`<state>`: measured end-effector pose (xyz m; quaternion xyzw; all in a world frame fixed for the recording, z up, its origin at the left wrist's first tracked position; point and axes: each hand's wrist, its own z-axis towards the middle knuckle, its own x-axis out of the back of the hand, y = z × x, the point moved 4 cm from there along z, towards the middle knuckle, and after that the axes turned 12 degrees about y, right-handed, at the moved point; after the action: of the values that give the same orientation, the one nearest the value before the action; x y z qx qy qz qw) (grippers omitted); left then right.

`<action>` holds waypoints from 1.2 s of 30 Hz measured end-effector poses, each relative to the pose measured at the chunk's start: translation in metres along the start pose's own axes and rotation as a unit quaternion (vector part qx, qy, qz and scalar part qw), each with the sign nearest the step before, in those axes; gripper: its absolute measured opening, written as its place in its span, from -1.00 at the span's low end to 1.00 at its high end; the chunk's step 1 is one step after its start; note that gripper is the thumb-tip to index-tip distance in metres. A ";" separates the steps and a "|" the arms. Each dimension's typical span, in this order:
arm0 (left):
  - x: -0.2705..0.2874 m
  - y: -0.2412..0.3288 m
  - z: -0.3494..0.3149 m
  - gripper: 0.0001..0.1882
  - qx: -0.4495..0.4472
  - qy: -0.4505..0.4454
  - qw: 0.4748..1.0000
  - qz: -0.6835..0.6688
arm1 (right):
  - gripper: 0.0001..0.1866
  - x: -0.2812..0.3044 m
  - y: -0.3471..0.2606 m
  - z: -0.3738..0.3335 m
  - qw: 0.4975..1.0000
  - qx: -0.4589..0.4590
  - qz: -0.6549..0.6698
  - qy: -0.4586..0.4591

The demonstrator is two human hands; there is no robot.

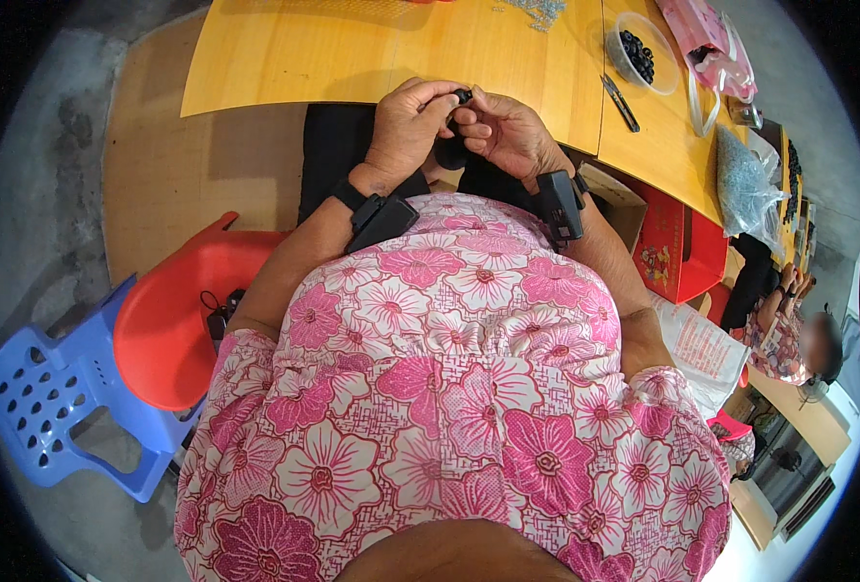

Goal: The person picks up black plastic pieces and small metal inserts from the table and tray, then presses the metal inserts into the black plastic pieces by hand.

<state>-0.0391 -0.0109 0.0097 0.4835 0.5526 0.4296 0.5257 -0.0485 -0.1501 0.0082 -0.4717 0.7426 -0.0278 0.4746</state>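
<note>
Just off the table's near edge, over my lap, my two hands meet with fingertips almost together. Between thumb and forefinger my left hand [409, 118] pinches a small black part [463, 96]. My right hand [513, 136] is closed beside it, thumb and forefinger at the part's right side; whether these fingers hold something small is hidden. Below the fingertips a dark rounded thing [451, 151] shows, too shaded to name. Both wrists carry black strapped devices.
On the yellow table [294, 58], a clear bowl [670, 60] holds black ring-like pieces, near a slim dark tool [620, 103]. Small metallic bits [539, 12] lie farther back. At right are a pink bag [709, 48], a clear bag [746, 179] and a seated person. A red chair [163, 320] stands left.
</note>
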 end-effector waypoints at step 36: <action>0.003 -0.002 0.000 -0.80 0.026 0.018 0.999 -0.015 | -0.70 -0.006 0.007 0.007 0.997 0.075 -0.024 -0.022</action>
<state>-0.0396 -0.0083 0.0074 0.4810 0.5799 0.4159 0.5093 -0.0470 -0.1391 0.0050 -0.4531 0.7163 -0.0845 0.5238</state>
